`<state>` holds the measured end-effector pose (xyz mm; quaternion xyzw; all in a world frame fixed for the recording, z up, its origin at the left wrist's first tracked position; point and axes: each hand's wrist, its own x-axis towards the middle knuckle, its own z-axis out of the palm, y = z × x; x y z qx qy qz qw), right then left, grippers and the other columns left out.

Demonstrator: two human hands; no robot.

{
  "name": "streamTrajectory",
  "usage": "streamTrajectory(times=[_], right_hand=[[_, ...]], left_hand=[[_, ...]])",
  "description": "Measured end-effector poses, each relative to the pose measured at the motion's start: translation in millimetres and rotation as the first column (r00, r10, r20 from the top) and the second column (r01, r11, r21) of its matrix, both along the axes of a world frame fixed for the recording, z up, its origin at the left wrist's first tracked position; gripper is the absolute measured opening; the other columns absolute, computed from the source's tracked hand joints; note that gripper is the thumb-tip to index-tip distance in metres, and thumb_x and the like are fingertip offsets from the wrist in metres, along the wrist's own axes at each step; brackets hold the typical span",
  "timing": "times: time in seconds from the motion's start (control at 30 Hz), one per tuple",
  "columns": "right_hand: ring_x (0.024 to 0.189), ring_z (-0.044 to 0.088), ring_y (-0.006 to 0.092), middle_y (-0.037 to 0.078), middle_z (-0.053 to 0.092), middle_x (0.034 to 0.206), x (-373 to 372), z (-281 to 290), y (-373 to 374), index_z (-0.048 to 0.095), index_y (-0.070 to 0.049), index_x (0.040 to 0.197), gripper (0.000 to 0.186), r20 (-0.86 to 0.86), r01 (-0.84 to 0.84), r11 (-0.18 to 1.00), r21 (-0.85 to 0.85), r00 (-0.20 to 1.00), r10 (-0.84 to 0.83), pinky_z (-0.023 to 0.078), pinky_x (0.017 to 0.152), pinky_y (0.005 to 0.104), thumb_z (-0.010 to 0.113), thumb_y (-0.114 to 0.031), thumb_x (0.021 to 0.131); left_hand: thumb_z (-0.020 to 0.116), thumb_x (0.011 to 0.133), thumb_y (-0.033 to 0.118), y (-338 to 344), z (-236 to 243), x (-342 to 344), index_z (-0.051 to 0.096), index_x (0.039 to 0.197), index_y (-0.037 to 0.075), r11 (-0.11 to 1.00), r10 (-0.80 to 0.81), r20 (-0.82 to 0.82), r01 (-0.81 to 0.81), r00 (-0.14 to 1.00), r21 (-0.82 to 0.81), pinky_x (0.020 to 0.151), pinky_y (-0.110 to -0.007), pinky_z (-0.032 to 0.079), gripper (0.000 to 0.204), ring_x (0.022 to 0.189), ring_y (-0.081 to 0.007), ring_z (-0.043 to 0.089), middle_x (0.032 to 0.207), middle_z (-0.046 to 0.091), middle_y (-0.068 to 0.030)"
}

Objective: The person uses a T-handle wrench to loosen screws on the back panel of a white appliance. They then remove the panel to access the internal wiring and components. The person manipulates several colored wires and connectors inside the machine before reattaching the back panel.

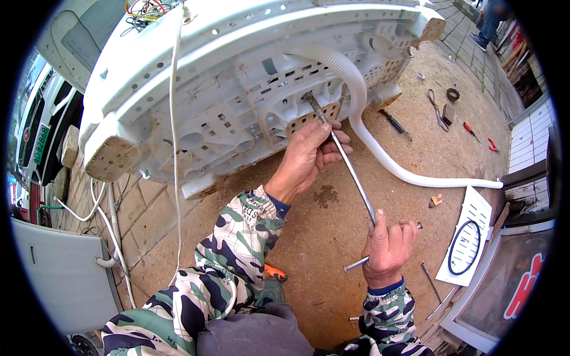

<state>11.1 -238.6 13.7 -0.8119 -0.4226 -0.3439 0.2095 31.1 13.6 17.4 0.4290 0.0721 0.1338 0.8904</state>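
Note:
A white washing machine (196, 89) lies tipped on its side, its slotted plastic base facing me. A long steel T-handle socket wrench (347, 169) runs from the base down toward me. My left hand (309, 157) grips the wrench shaft close to the base, where the socket end (309, 97) meets the plastic. My right hand (389, 246) is closed around the crossbar handle (358, 263) at the near end. Both forearms wear camouflage sleeves. A white corrugated drain hose (362, 118) curves out of the base and runs right along the ground.
Loose tools lie on the dirt at right: a black screwdriver (392, 121), pliers (436, 110), a tape roll (453, 94), red-handled tools (472, 132). A white card holding a black belt (466, 246) lies right. A grey panel (59, 279) stands left. A person's legs (491, 21) show far back.

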Motion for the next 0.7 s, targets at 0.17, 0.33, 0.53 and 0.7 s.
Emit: streamTrajectory(times=[0.17,0.33,0.53,0.7], right_hand=[[0.070,0.050,0.0270,0.009,0.044,0.072,-2,-3,3,0.071,0.001,0.113,0.028,0.028,0.044,0.999,0.016,0.999,-0.044,0.051,0.079,0.0501,0.076,-0.009,0.088],[0.068,0.048,0.0264,0.008,0.043,0.072,-2,-7,1,0.071,0.001,0.113,0.030,-0.060,0.033,0.999,0.041,0.998,-0.031,0.051,0.083,0.0502,0.076,-0.009,0.085],[0.068,0.048,0.0289,0.009,0.043,0.072,-9,3,1,0.071,0.000,0.113,0.033,-0.010,0.087,0.996,-0.034,0.996,-0.087,0.049,0.082,0.0495,0.076,-0.006,0.081],[0.069,0.049,0.0287,0.011,0.043,0.070,-7,-4,2,0.070,0.000,0.114,0.030,-0.188,0.061,0.997,0.045,0.981,-0.051,0.048,0.076,0.0490,0.074,-0.005,0.085]], left_hand=[[0.053,0.108,0.025,2,1,-1,0.057,0.122,-0.004,1.000,-0.013,0.015,0.014,1.000,-0.016,0.077,-0.032,0.066,0.032,0.090,-0.0234,0.075,0.103,0.072,-0.0155],[0.053,0.108,0.025,2,-2,1,0.058,0.121,-0.004,1.000,-0.011,0.030,0.011,1.000,-0.014,0.077,-0.032,0.066,0.032,0.090,-0.0232,0.075,0.102,0.073,-0.0151],[0.053,0.108,0.025,5,0,-1,0.059,0.122,-0.003,0.999,-0.026,0.015,0.027,1.000,-0.024,0.077,-0.031,0.066,0.032,0.090,-0.0231,0.075,0.102,0.072,-0.0141],[0.053,0.108,0.025,6,-4,3,0.059,0.122,-0.002,0.999,-0.039,0.021,0.040,0.999,-0.021,0.077,-0.031,0.066,0.030,0.091,-0.0230,0.075,0.103,0.072,-0.0138]])
